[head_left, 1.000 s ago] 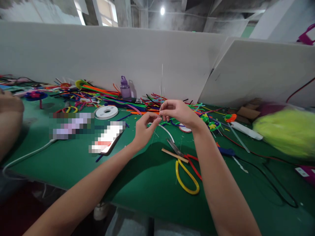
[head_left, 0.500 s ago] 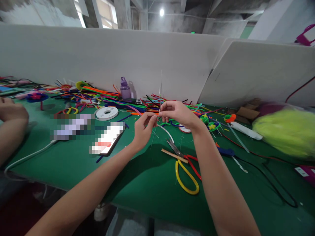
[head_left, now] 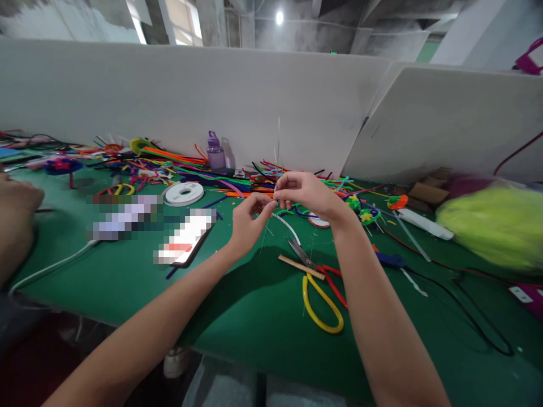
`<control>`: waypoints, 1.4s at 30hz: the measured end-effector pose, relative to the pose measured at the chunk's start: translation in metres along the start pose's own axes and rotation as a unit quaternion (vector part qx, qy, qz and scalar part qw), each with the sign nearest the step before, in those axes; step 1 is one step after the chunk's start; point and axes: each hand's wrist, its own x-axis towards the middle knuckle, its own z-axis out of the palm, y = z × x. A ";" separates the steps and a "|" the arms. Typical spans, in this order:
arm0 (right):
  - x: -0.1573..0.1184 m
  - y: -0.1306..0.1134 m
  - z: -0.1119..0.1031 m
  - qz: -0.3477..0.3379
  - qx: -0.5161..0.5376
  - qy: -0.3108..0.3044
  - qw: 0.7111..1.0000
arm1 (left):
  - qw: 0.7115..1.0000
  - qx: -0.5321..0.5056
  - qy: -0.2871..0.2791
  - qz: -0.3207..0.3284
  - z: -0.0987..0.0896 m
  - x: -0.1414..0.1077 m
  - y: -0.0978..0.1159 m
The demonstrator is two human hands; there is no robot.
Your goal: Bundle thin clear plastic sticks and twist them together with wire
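My left hand (head_left: pixel 252 220) and my right hand (head_left: pixel 307 195) meet above the middle of the green table (head_left: pixel 237 316), fingertips nearly touching. The right hand pinches thin wires (head_left: pixel 279 141) that stand upright over the fingers. My left thumb and forefinger are pressed together at the lower end of the wires; what exactly they grip is too small to tell. A white strip (head_left: pixel 291 227) curves down from near the fingers. Below it lie scissors (head_left: pixel 322 305) with one yellow and one red handle, blades apart, across a thin wooden stick (head_left: pixel 299 267).
Coloured pipe cleaners (head_left: pixel 173 155) are heaped along the white partition (head_left: pixel 169 96), near a purple bottle (head_left: pixel 216 152). A white spool (head_left: pixel 184 194) and a phone (head_left: pixel 186 237) lie left. Another person's hand (head_left: pixel 17 215) is far left. A yellow-green bag (head_left: pixel 492 226) and a blue tool (head_left: pixel 388 260) are right.
My left hand's fingertips have shifted slightly right, closer to the right hand's. The other person's hand at the far left has moved a little left and down.
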 end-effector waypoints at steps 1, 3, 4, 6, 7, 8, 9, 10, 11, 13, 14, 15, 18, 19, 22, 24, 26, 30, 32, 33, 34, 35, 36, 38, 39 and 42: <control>0.000 0.000 0.000 -0.002 0.001 0.001 1.000 | 1.000 -0.002 0.000 -0.001 0.000 0.000 0.000; 0.000 0.001 -0.001 -0.007 0.005 0.002 1.000 | 1.000 -0.004 -0.001 -0.004 0.000 0.000 -0.001; 0.000 0.001 -0.001 -0.008 0.008 0.003 1.000 | 1.000 -0.005 -0.001 -0.004 0.000 0.000 -0.002; -0.001 0.002 -0.002 -0.010 0.012 0.005 1.000 | 1.000 -0.007 -0.003 -0.006 0.000 0.000 -0.003; -0.001 0.003 -0.002 -0.011 0.015 0.006 1.000 | 1.000 -0.008 -0.003 -0.008 0.000 0.000 -0.003; -0.001 0.003 -0.002 -0.011 0.016 0.008 1.000 | 1.000 -0.009 -0.003 -0.010 0.000 0.000 -0.003; -0.001 0.003 -0.003 -0.011 0.017 0.010 1.000 | 1.000 -0.009 -0.003 -0.011 0.000 0.000 -0.003; -0.001 0.003 -0.003 -0.011 0.017 0.011 1.000 | 1.000 -0.010 -0.003 -0.012 0.000 0.000 -0.003; -0.001 0.003 -0.003 -0.010 0.017 0.013 1.000 | 1.000 -0.010 -0.003 -0.012 0.000 0.000 -0.003; -0.001 0.003 -0.003 -0.006 0.013 0.018 1.000 | 1.000 -0.012 -0.004 -0.012 0.000 0.000 -0.003; -0.001 0.003 -0.002 -0.002 0.011 0.022 1.000 | 1.000 -0.013 -0.004 -0.012 0.000 0.000 -0.003; 0.000 0.003 -0.002 0.001 0.009 0.025 1.000 | 1.000 -0.013 -0.004 -0.012 0.000 0.000 -0.003; 0.001 0.005 -0.001 0.009 0.006 0.026 1.000 | 1.000 -0.007 0.001 -0.010 -0.001 0.000 -0.002; 0.001 0.006 -0.001 0.012 0.004 0.023 1.000 | 1.000 -0.005 0.003 -0.008 -0.001 0.000 -0.001; 0.002 0.008 -0.001 0.018 0.000 0.018 1.000 | 1.000 0.001 0.004 -0.001 -0.001 0.001 0.001; 0.002 0.008 -0.001 0.020 0.001 0.016 1.000 | 1.000 0.004 0.005 0.001 -0.001 0.002 0.002; 0.001 0.008 -0.002 0.022 0.003 0.011 1.000 | 1.000 0.004 0.008 0.001 -0.002 0.002 0.002; -0.001 0.006 -0.002 0.032 0.011 0.010 0.999 | 1.000 0.001 0.011 0.001 -0.001 0.001 -0.003; -0.001 0.007 -0.003 0.036 0.016 0.011 0.999 | 1.000 0.005 0.009 0.000 0.002 0.002 -0.005; -0.001 0.008 -0.004 0.036 0.020 0.010 0.999 | 1.000 0.010 0.010 0.001 0.004 0.003 -0.006; -0.001 0.010 -0.005 0.035 0.024 0.009 0.999 | 1.000 0.019 0.012 0.005 0.003 0.004 -0.005; -0.002 0.011 -0.006 0.035 0.027 0.009 0.999 | 0.999 0.035 0.015 0.014 0.001 0.006 -0.003; -0.002 0.012 -0.007 0.035 0.029 0.009 0.999 | 0.998 0.058 0.018 0.029 -0.004 0.007 0.001; -0.003 0.013 -0.010 0.043 0.032 0.009 0.999 | 0.986 0.142 0.024 0.084 -0.027 0.007 0.013; -0.004 0.014 -0.011 0.052 0.033 0.007 0.998 | 0.972 0.201 0.033 0.121 -0.045 0.004 0.021; -0.004 0.015 -0.014 0.081 0.027 0.007 0.996 | 0.905 0.379 0.033 0.189 -0.116 -0.017 0.045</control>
